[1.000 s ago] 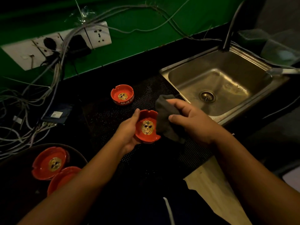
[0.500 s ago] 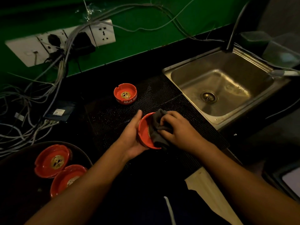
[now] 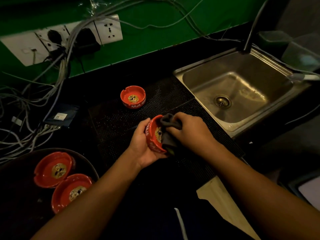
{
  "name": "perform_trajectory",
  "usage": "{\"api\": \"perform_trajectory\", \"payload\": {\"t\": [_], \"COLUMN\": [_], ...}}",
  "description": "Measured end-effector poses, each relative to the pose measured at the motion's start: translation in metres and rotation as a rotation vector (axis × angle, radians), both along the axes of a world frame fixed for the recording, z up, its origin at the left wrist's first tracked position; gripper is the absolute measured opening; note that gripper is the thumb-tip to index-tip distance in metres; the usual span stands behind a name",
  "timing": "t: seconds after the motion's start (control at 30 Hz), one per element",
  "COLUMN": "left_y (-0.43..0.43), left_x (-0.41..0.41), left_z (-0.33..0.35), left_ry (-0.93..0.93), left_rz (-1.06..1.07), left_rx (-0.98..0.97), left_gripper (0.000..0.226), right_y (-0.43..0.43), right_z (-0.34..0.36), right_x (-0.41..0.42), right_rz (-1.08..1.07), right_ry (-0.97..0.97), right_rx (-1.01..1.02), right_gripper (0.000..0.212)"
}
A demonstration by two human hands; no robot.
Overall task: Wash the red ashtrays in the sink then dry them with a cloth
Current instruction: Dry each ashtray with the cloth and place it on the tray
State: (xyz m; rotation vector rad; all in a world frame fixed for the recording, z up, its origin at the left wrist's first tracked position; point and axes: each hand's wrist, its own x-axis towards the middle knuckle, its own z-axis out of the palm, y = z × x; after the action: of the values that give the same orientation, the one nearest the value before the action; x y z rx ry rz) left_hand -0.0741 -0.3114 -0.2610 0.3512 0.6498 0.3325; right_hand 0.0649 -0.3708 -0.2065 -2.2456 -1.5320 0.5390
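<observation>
Drying step, I'd say. Left hand (image 3: pixel 144 144) is clamped on an ashtray (image 3: pixel 154 135), held just left of the sink (image 3: pixel 204 73) over the mat (image 3: pixel 121 122). It's tipped on edge, bowl opening facing right toward the right hand (image 3: pixel 188 130), which is closed on the cloth (image 3: pixel 168 122) and presses it into the bowl. Wipe direction is therefore right-to-left into the cavity. One ashtray upright on the mat (image 3: pixel 133 97), farther from the sink; two more (image 3: pixel 53 168) (image 3: pixel 71 191) far left in a dark tray (image 3: pixel 90 163).

The cloth (image 3: pixel 168 131) and right hand (image 3: pixel 188 130) hide the held ashtray's (image 3: pixel 153 135) bowl.
</observation>
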Motion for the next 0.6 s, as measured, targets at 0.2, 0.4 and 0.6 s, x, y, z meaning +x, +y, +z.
{"api": "perform_trajectory", "payload": {"t": [0.2, 0.4, 0.6], "left_y": [-0.002, 0.009, 0.013], "left_x": [0.014, -0.002, -0.010], "left_z": [0.009, 0.015, 0.025], "left_ry": [0.027, 0.143, 0.161], "left_rz": [0.154, 0.025, -0.018], "left_rx": [0.067, 0.121, 0.139], "left_gripper": [0.051, 0.058, 0.062], "right_y": [0.006, 0.001, -0.008], "right_z": [-0.006, 0.016, 0.007], "right_x": [-0.022, -0.010, -0.002], "right_rz": [-0.129, 0.416, 0.718], "right_ry": [0.850, 0.460, -0.106], "right_rx": [0.012, -0.144, -0.059], "right_gripper": [0.031, 0.036, 0.050]}}
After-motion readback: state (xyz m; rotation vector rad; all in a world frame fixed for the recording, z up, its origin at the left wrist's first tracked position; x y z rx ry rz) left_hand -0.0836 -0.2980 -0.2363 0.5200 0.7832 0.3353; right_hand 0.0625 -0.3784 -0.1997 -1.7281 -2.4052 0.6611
